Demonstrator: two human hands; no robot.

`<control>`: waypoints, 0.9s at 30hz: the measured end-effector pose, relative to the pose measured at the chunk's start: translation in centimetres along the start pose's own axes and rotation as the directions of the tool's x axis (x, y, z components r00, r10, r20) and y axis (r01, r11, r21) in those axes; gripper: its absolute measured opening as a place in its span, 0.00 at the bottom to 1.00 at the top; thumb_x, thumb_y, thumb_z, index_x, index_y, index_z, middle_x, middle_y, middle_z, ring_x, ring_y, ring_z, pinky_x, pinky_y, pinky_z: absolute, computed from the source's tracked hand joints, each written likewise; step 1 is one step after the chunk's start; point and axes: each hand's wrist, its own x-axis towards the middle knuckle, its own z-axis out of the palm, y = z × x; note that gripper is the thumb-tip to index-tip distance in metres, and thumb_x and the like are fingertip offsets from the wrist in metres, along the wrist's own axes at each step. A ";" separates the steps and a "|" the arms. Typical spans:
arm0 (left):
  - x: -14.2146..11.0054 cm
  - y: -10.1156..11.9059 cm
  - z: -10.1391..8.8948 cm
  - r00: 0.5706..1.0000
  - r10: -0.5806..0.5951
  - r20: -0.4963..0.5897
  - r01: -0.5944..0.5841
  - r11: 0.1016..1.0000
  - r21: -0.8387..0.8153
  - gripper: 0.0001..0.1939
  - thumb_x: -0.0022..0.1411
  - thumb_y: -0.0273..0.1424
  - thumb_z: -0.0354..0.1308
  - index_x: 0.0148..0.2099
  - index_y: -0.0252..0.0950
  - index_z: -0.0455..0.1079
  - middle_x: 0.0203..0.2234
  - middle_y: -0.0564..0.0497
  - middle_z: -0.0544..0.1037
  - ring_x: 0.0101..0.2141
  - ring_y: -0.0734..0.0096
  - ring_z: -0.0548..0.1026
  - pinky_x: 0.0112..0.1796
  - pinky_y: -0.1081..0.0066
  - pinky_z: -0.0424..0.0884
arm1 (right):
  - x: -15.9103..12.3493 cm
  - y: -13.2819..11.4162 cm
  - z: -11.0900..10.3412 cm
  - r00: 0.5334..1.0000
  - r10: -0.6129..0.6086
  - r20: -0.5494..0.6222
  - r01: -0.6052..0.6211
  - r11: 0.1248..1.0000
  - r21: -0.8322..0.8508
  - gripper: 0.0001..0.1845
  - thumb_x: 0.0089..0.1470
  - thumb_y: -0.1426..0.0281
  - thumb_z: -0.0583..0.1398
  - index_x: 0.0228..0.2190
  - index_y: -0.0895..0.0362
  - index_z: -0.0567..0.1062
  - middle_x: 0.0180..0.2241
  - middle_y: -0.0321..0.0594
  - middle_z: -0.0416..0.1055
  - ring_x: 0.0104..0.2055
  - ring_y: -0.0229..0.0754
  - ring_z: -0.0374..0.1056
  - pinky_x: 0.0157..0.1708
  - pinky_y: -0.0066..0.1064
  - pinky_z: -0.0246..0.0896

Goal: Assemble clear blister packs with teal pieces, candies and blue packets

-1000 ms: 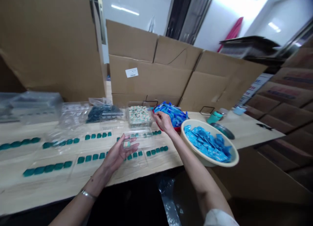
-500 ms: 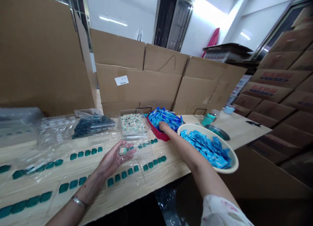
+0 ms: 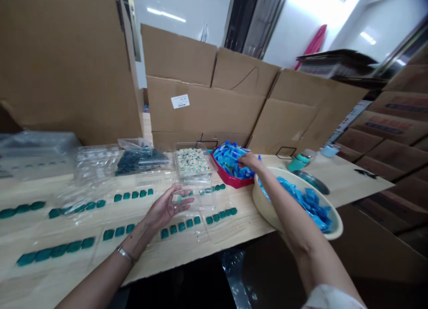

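Observation:
My left hand (image 3: 163,208) lies palm up above the wooden table (image 3: 67,273), with a small striped piece (image 3: 176,198) held at its fingers. Teal pieces in rows (image 3: 55,250) sit under transparent plastic around that hand. My right hand (image 3: 251,161) reaches over the right side of a red tray (image 3: 230,179) heaped with blue packets (image 3: 229,159), its fingers among them. Whether it holds a packet is hidden. Just below my right forearm stands a beige basin (image 3: 334,234) holding more blue packets (image 3: 310,206).
A transparent box of patterned pieces (image 3: 192,162) stands left of the tray, beside a plastic bag of dark pieces (image 3: 140,162). A teal cup (image 3: 298,162) and a metal lid (image 3: 310,181) lie behind the basin. Cardboard boxes wall the table's far side.
My right hand has shifted from the front of the blue pile to its right side. The view has swung slightly. My left hand still has the striped piece.

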 end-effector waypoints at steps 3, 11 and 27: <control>-0.1 0.1 0.1 0.999 -0.008 0.031 0.008 1.000 -0.008 0.12 0.62 0.36 0.53 0.43 0.34 0.66 0.47 0.39 0.73 0.42 0.53 0.76 0.39 0.62 0.74 | -3.2 0.7 -1.4 0.997 -0.047 0.062 0.035 0.982 0.184 0.16 0.57 0.64 0.56 0.34 0.65 0.75 0.28 0.45 0.75 0.26 0.35 0.69 0.32 0.28 0.65; -0.4 -0.2 0.3 0.994 -0.062 0.085 0.058 0.997 0.052 0.15 0.61 0.39 0.53 0.46 0.34 0.66 0.49 0.37 0.72 0.43 0.49 0.75 0.38 0.60 0.74 | -11.0 -2.5 2.7 0.924 -0.368 0.099 0.299 0.861 0.411 0.15 0.53 0.61 0.58 0.34 0.60 0.77 0.30 0.42 0.74 0.24 0.37 0.68 0.27 0.29 0.64; -0.6 -0.3 1.1 0.993 -0.114 -0.020 0.116 0.973 0.201 0.17 0.62 0.34 0.52 0.51 0.32 0.65 0.53 0.38 0.69 0.46 0.48 0.73 0.41 0.58 0.75 | -8.8 7.0 -3.5 0.995 0.066 0.070 -0.023 0.872 -0.489 0.19 0.48 0.84 0.55 0.42 0.64 0.75 0.44 0.53 0.72 0.45 0.45 0.68 0.45 0.29 0.59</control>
